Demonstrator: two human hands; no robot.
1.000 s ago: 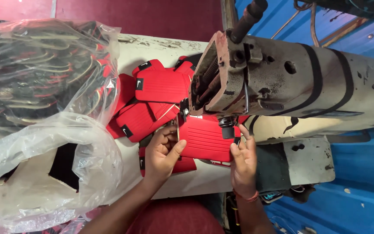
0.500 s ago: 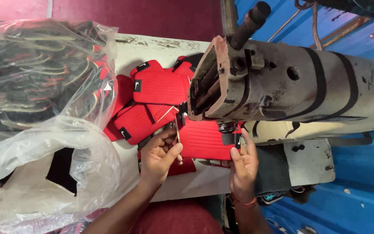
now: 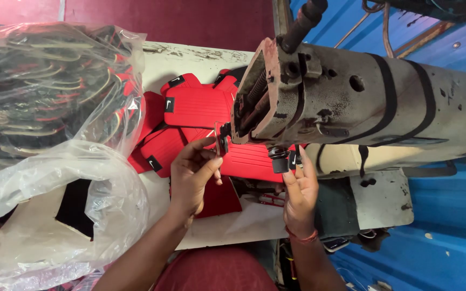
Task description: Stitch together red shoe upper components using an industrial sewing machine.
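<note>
The sewing machine (image 3: 351, 108), a worn grey-white head with rust at its front plate, lay across the upper right of the view and served as the reference point. Directly beneath its front end sat a red ribbed fabric piece (image 3: 249, 160), flat on the counter (image 3: 244, 223).

The left hand (image 3: 192, 175) was positioned just left of the machine's front plate, fingers drawn together and pinching the left edge of the red ribbed fabric piece, near a small black tab (image 3: 223, 141). The right hand (image 3: 299, 194) was below the machine's underside, fingers extended upward and resting against the right edge of the same piece, beside a small black part (image 3: 280, 163) under the head. Whether the right hand gripped the fabric or merely pressed on it could not be determined. A red band (image 3: 303, 237) circled the right wrist.

Left of the machine, further red pieces (image 3: 198, 105) with black tabs were stacked overlapping on the counter. Well to the left of the machine, a clear plastic bag (image 3: 44, 108) held dark and red-edged cut pieces, and its loose film spread down toward the near edge of the counter.
</note>
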